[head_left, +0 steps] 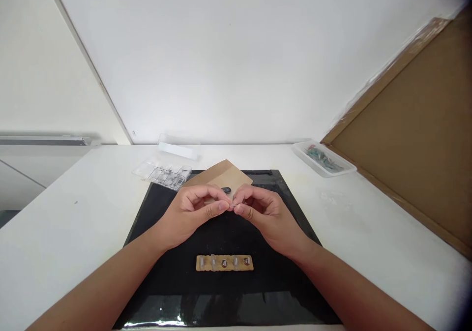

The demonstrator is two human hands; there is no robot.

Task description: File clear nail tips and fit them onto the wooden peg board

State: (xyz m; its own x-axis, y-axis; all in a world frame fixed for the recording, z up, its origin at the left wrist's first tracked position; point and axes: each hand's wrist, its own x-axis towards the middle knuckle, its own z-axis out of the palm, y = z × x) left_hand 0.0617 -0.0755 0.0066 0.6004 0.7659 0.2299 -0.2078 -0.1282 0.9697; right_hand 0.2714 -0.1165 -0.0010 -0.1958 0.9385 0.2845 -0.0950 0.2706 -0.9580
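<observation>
Above the black mat, my left hand and my right hand meet at the fingertips. Both pinch a tiny pale, clear-looking piece between thumb and forefinger; its kind is too small to make out. Closer to me lies a narrow tan strip with several small clear pieces and two round brownish ones in a row on it. Behind my hands a brown cardboard or paper sheet rests on the mat. A small dark object shows just beyond my fingers, partly hidden.
At the back left stand a clear compartment box with small contents and a clear plastic lid or tray. A white tray of greenish packets sits back right, near a large brown cardboard panel. The white table meets a wall behind.
</observation>
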